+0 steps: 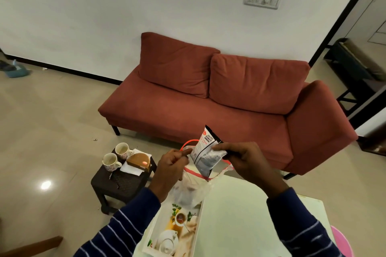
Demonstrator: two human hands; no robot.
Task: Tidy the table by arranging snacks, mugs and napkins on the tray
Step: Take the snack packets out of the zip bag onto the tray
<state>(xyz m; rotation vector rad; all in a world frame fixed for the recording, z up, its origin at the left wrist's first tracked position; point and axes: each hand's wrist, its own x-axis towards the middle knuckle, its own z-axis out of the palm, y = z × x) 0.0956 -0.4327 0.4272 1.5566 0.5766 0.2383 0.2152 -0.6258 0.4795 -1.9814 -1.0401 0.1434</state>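
Two hands raised over the white table [240, 204], head view. Right hand [248, 160] grips a salted-peanuts packet [205, 150] at its side, fingers curled round it. Left hand [171, 165] pinches the red-trimmed rim of a clear plastic bag [188, 190]; packet's lower end sits in the bag mouth. Printed tray [175, 233] lies beneath. Two mugs [116, 155] and napkins [131, 168] on the dark stool [121, 185], left.

Both arms wear dark navy knitted sleeves [129, 225] with thin white horizontal stripes, cuffs ending at the wrists; hands bare.
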